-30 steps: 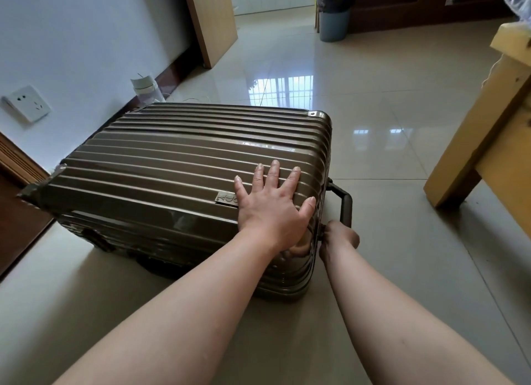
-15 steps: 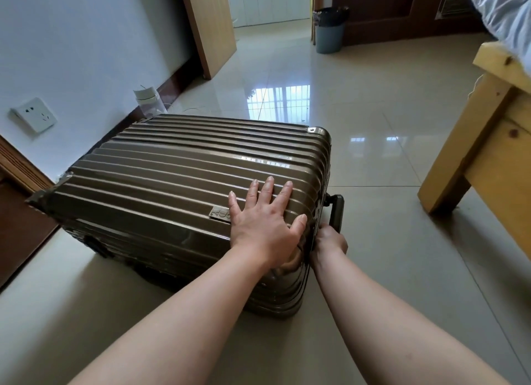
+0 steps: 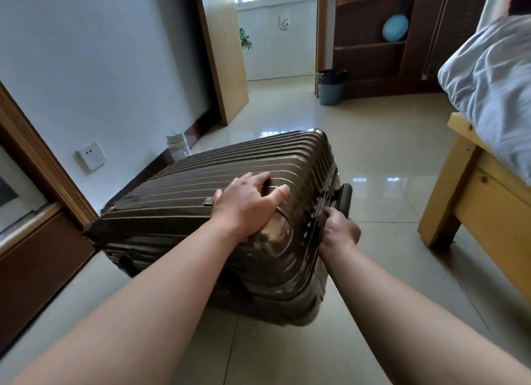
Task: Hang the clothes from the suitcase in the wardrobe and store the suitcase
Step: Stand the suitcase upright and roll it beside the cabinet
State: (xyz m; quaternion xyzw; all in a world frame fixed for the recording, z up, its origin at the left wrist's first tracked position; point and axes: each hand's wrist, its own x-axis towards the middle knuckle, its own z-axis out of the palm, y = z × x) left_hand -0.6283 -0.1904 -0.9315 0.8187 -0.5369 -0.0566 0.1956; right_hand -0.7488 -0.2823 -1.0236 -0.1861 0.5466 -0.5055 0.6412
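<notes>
Head view. Clamps right grip (image 3: pixel 339 231) round the seam edge of the bronze-brown ribbed hard-shell suitcase (image 3: pixel 172 201), at the foot of its black side handle (image 3: pixel 344 199); lays left grip (image 3: pixel 248 209) open-fingered on the top shell. Lies on the glossy tiled floor (image 3: pixel 388 160), beside the white wall (image 3: pixel 115 68), near the yellow wooden bed frame (image 3: pixel 488 212). Looks rigid, slick, probably heavy: better taken by the handle than by the smooth ribs.
</notes>
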